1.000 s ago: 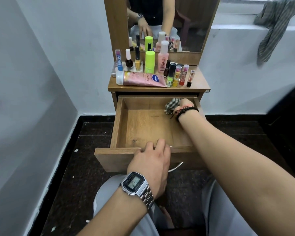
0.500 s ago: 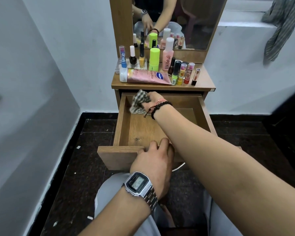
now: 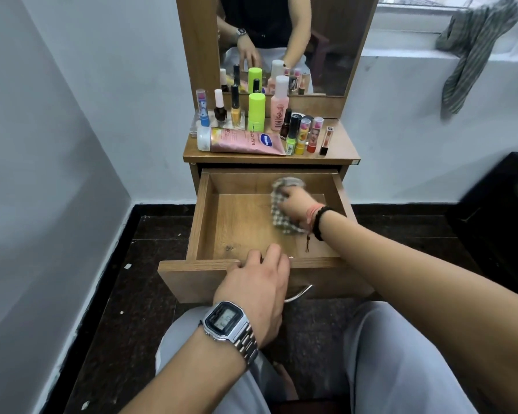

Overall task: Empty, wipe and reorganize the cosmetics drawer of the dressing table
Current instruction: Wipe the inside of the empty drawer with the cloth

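The wooden drawer (image 3: 202,216) of the dressing table is pulled out, and its inside holds only the cloth and my hand. My right hand (image 3: 296,206) grips a checked cloth (image 3: 278,198) and presses it on the drawer floor near the back right. My left hand (image 3: 257,282), with a metal watch on the wrist, rests on the drawer's front edge with its fingers curled over the rim. Cosmetics stand on the tabletop (image 3: 338,141): a pink tube (image 3: 245,140) lying flat, a neon green bottle (image 3: 256,112), a pink bottle (image 3: 280,104) and several lipsticks and nail polishes.
A mirror (image 3: 281,40) rises behind the tabletop. White walls close in on the left and behind. A striped cloth (image 3: 473,46) hangs from the window ledge at upper right. A dark piece of furniture (image 3: 503,210) stands to the right. The floor is dark tile.
My right hand has swept the cloth from the drawer's back right to the back left, then back toward the right and a little nearer. My left hand has stayed on the front edge.
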